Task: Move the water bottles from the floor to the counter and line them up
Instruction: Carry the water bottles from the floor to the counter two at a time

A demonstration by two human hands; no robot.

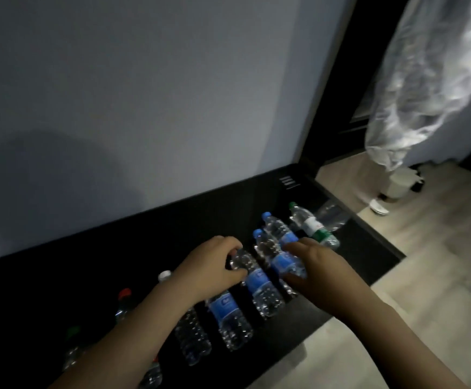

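Several clear water bottles stand in a row on the black counter (pixel 144 234). My left hand (pixel 214 265) grips the top of a blue-label bottle (pixel 259 287) in the middle of the row. My right hand (pixel 310 262) is closed around the neighbouring blue-label bottle (pixel 282 262) to its right. Beyond it stand another blue-cap bottle (pixel 277 228) and a green-cap bottle (pixel 311 224). More bottles continue to the left, one with a blue label (pixel 228 315), one with a white cap (pixel 164 275) and one with a red cap (pixel 124 294); my left forearm hides parts of them.
A grey wall (pixel 144 94) rises right behind the counter. The counter's right end borders a light wooden floor (pixel 425 262). A clear plastic-wrapped bundle (pixel 436 80) hangs at upper right over a small white bin (pixel 399 183). An empty clear bottle (pixel 332 217) lies at the counter's right end.
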